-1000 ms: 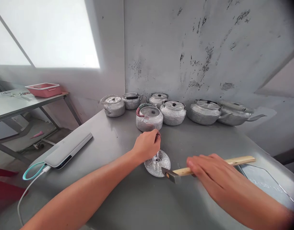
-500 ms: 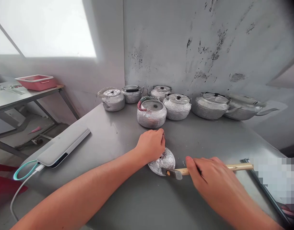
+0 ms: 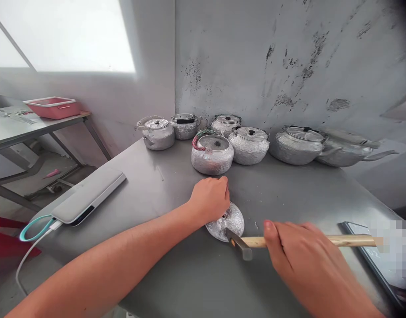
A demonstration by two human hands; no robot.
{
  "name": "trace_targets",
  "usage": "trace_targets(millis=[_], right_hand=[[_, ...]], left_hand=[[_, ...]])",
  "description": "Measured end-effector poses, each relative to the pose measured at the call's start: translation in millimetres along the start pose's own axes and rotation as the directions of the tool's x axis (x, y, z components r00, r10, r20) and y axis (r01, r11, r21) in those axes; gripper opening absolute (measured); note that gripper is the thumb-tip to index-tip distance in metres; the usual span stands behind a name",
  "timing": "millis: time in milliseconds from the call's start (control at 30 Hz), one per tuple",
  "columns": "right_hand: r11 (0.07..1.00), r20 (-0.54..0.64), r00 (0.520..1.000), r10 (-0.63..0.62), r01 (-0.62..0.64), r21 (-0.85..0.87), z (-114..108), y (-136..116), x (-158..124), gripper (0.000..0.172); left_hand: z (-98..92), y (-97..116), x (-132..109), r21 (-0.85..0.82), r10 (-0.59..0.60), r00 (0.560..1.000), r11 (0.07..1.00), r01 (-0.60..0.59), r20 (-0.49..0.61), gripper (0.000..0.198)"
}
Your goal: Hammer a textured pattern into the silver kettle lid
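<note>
A round, dented silver kettle lid [image 3: 237,221] lies on the grey metal table, a small hole near its middle. My left hand [image 3: 210,198] is closed over its far left part, with the fingertips hidden behind the knuckles. My right hand [image 3: 300,247] is wrapped around the pale wooden handle of a hammer [image 3: 256,242]. The hammer's dark metal head is over the lid's near right edge, its thin end toward the lid's middle and its square end pointing at me. Whether the head touches the lid I cannot tell.
Beyond my hands stands a lidless kettle [image 3: 212,161] with a red and green wrapped handle, among several other dented kettles [image 3: 251,148] along the wall. A grey power bank [image 3: 90,194] with a cable lies left, a phone [image 3: 371,260] right. Another table carries a pink basket [image 3: 53,109].
The hammer head has turned so its square end points more toward me. My right hand has shifted slightly right. My left hand stays on the lid, and the view has moved a little.
</note>
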State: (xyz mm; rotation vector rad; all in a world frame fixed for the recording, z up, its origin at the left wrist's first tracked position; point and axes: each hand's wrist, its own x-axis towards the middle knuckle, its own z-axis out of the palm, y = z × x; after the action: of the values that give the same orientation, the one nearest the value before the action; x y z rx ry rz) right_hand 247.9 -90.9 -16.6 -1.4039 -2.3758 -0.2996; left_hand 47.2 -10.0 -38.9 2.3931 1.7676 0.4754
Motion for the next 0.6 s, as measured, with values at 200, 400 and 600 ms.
trace_targets(millis=[200, 400, 600], right_hand=[[0.999, 0.03, 1.0, 0.006, -0.005, -0.036, 2.6, 2.2, -0.7, 0.046], [0.999, 0.035, 0.999, 0.002, -0.001, -0.039, 5.6, 1.3, -2.1, 0.046], [0.999, 0.069, 0.998, -0.01, 0.013, -0.039, 2.7, 1.7, -0.3, 0.046]], left_hand=[[-1.6, -0.2, -0.2, 0.01, -0.038, 0.999, 0.999, 0.038, 0.014, 0.023], [-1.3, -0.9, -0.3, 0.002, -0.049, 0.999, 0.999, 0.049, 0.022, 0.021], [-1.5, -1.3, -0.3, 0.005, -0.043, 0.999, 0.999, 0.043, 0.011, 0.021]])
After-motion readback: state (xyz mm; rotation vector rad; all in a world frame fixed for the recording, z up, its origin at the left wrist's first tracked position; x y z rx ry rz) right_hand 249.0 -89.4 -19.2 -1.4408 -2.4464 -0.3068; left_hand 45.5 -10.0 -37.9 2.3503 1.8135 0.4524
